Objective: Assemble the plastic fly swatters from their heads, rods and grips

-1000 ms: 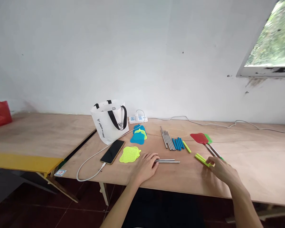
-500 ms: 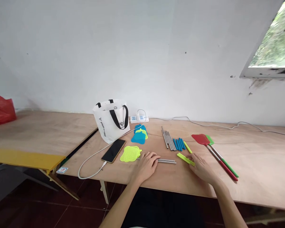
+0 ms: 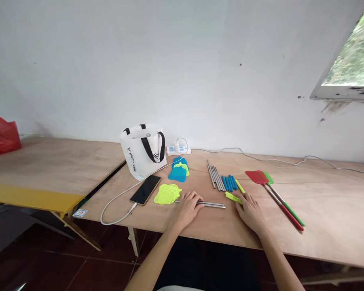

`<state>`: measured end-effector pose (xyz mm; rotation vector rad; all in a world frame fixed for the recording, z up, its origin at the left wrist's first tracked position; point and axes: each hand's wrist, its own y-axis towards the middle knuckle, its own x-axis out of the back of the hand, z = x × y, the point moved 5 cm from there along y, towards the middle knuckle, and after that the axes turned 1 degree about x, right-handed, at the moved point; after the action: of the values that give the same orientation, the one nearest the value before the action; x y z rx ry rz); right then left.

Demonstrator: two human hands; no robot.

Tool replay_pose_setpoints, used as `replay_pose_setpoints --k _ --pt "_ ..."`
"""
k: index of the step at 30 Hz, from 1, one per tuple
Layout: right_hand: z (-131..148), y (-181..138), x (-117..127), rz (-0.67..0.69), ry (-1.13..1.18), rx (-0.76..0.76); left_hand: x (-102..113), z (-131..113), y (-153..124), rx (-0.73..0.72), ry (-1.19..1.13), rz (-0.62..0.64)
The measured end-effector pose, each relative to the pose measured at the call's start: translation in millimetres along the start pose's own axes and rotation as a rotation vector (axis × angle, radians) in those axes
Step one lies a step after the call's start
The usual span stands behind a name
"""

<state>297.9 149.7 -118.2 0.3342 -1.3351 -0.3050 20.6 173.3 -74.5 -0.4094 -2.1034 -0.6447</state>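
My left hand (image 3: 187,209) lies over two or so thin metal rods (image 3: 214,205) on the table, its fingers bent and pressed down on them. Left of it, touching or close to the rods' end, are lime-yellow perforated fly swatter heads (image 3: 166,194). My right hand (image 3: 250,211) rests with fingers apart at the near end of lime-yellow tubular handles (image 3: 232,197), partly covering them. Another yellow handle (image 3: 239,186) lies just beyond. Blue handles (image 3: 229,183) and more metal rods (image 3: 216,178) are lined up behind. Blue swatter heads (image 3: 177,174) lie farther back, with a yellow one among them.
A red fly swatter (image 3: 257,177) and a green one (image 3: 286,208) lie at right. At left are a charging phone (image 3: 145,190), a white bag (image 3: 139,157) and a power strip (image 3: 178,150). A red plastic bag (image 3: 1,133) sits on the adjoining table.
My right hand has shifted slightly left, farther over the yellow handles, which now sit at a slightly different angle. My left hand stays on the rods. The view has shifted slightly.
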Motion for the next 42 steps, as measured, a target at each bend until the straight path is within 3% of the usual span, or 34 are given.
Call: replay_pose_setpoints --k 6,16,32,36,42 --pt "-5 0 0 -0.028 -0.008 -0.073 -3 1 0 0.040 0.047 0.020" --pt "-6 0 0 -0.031 -0.013 -0.078 -3 -7 -4 -0.023 0.147 -0.037" --pt "-6 5 14 -0.134 0.307 -0.089 -6 3 1 0.047 -0.078 0.005" --pt "-1 5 17 -0.096 0.444 -0.052 -5 3 2 0.029 -0.080 -0.022" --pt "14 3 18 0.011 0.479 0.117 -7 6 2 0.014 -0.070 -0.042"
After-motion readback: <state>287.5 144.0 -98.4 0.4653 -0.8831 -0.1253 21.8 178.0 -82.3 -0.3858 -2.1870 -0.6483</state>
